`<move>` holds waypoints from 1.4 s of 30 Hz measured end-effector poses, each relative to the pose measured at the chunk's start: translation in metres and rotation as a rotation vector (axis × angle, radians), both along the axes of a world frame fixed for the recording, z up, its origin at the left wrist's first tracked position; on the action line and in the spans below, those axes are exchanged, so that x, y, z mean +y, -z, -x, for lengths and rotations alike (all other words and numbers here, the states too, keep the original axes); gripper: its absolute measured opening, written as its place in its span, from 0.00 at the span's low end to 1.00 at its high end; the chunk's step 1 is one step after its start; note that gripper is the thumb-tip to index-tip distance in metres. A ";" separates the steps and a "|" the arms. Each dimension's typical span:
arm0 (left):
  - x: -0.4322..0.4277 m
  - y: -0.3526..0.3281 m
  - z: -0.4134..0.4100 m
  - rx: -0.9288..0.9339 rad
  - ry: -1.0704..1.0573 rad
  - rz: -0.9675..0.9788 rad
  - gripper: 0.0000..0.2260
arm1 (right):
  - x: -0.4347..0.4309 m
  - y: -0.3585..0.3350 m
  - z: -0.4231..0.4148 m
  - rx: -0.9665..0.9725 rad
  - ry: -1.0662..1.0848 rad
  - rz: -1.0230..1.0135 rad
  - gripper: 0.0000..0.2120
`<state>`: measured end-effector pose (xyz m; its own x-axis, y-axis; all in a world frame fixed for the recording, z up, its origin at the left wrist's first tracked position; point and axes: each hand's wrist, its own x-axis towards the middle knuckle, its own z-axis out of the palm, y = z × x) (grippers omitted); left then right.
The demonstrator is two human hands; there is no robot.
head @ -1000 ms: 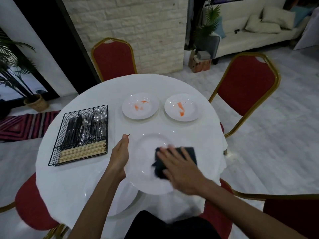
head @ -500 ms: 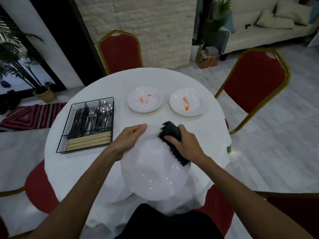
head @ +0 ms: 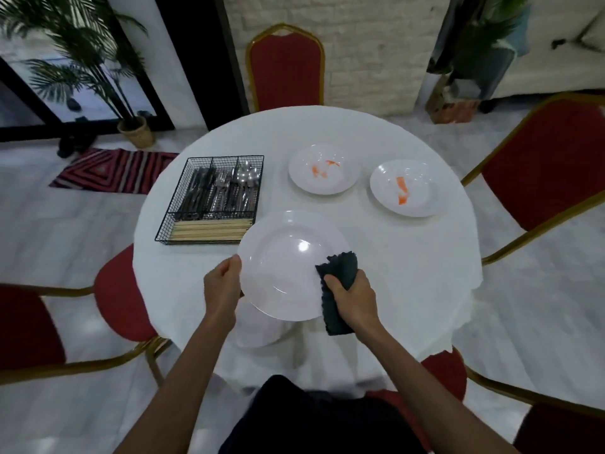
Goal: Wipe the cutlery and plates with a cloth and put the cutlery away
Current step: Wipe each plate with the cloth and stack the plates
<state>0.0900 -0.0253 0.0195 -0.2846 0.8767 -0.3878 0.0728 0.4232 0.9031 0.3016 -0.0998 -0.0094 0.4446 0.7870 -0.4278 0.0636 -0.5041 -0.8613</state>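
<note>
The left hand (head: 222, 286) grips the left rim of a big white plate (head: 281, 267), with its fingers curled round the edge. The right hand (head: 352, 298) holds the right rim through a dark cloth (head: 339, 270) bunched in its fingers. The plate is up in the air and tipped, over the near side of the worktop (head: 393, 257). It looks clean and shiny.

I think it is hard, smooth and easy to break, so it could slip. The rim, held on both sides, is the safe place to hold it. The cloth is soft and floppy and helps the grip.

Farther off lie the middle plate (head: 324, 181) and the far right plate (head: 415, 198), both with orange smears. To the left, a wire basket (head: 226, 156) holds the cutlery (head: 222, 191).
</note>
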 end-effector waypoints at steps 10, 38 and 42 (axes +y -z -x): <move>-0.008 0.053 0.111 0.400 0.198 0.224 0.16 | 0.042 0.027 0.040 -0.455 -0.493 0.211 0.17; 0.051 0.065 0.063 0.607 0.554 -0.070 0.06 | 0.050 0.010 0.072 -0.654 -0.269 0.293 0.15; 0.065 0.052 0.022 0.503 0.611 -0.053 0.05 | 0.064 0.009 0.055 -0.366 -0.051 0.174 0.20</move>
<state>0.0684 0.0393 -0.0322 0.1228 0.9478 -0.2941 0.6832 0.1342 0.7178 0.2462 -0.0355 -0.0188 0.5545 0.7419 -0.3770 0.3792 -0.6285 -0.6791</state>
